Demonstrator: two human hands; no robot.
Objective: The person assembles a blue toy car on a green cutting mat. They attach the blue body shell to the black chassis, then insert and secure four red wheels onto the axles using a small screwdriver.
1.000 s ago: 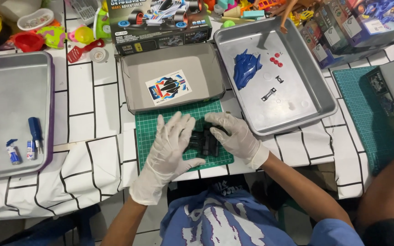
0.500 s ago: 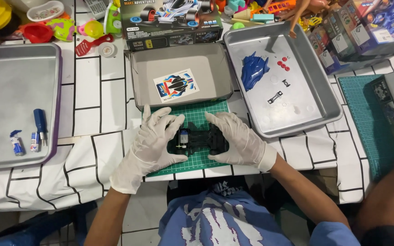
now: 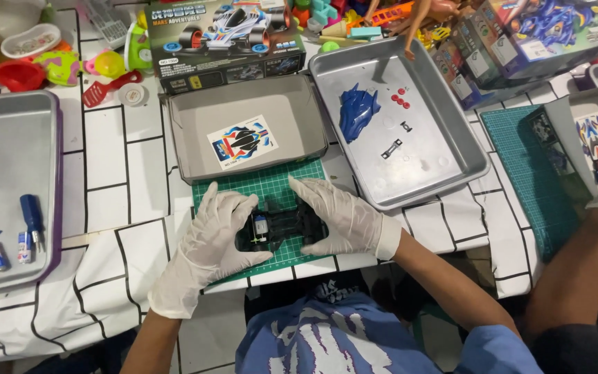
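Both my hands wear white gloves and hold a black toy car chassis (image 3: 279, 228) on a green cutting mat (image 3: 266, 188). My left hand (image 3: 210, 239) grips its left end, where a small silver motor shows. My right hand (image 3: 338, 216) covers its right end with the fingers spread over the top. The chassis lies flat on the mat, close to the table's near edge.
A grey box lid (image 3: 243, 111) with a sticker sheet (image 3: 243, 142) lies behind the mat. The metal tray (image 3: 451, 138) to the right holds a blue car shell (image 3: 358, 111) and small parts. A left tray (image 3: 1, 138) holds a blue screwdriver (image 3: 33, 219). Another person's arm (image 3: 576, 263) reaches in at right.
My hands have drawn apart to the ends of the chassis, so its middle now shows. The view has shifted slightly.
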